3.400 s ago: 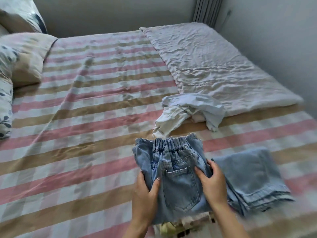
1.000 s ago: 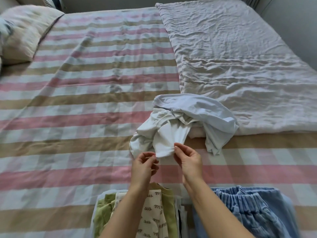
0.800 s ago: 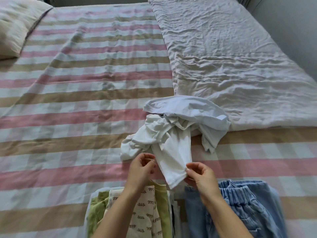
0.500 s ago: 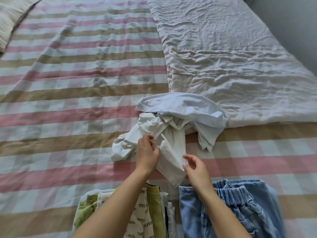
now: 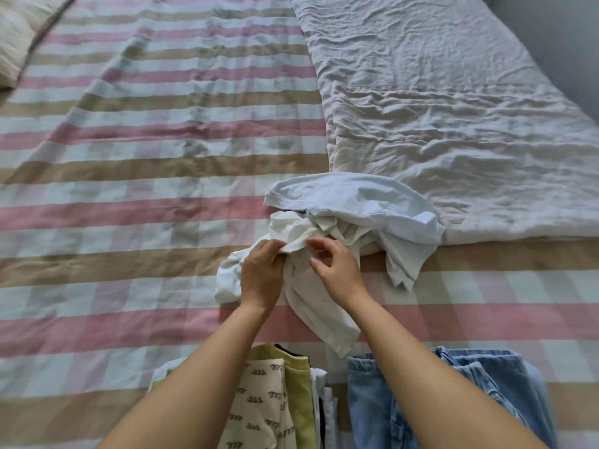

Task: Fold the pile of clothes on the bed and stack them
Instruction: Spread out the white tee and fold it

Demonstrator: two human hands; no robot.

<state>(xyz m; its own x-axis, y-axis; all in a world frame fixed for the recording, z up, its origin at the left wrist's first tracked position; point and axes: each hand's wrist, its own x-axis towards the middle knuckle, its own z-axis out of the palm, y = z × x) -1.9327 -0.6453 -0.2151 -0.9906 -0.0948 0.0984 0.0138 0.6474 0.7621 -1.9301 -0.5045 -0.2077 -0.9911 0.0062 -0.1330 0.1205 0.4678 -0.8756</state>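
So the bed [image 5: 146,176] fills pretty much the whole view, with a sheet in pink, tan and white stripes, a bit wrinkled. A big crumpled grey blanket [image 5: 437,118] lies flat along the bed's right side, from the far edge down to about the middle.

The white clothes [image 5: 356,202] are the only unfolded stuff, sitting in a messy heap a little right of the bed's middle. The far part of the heap rests on the blanket's near edge. There's a paler, slightly bluish piece on top and a creamier one bunched under it. One long tail of cloth trails toward the near edge, and its tip ends just beside the jeans [image 5: 372,409].

The jeans are folded and lie at the near edge on the right. Just to their left is a stack of tops [image 5: 259,403], cream with little brown squiggles on top and green under it, partly hidden by the left forearm.

A pillow [image 5: 13,34] pokes in at the far left corner, a bit blurry.

Both hands are on the heap, close together. The left hand [image 5: 262,273] pinches a fold of the creamy cloth between thumb and fingers. The right hand [image 5: 337,270] has its fingers curled in tight, and its fingertips pinch the same edge right beside the left.
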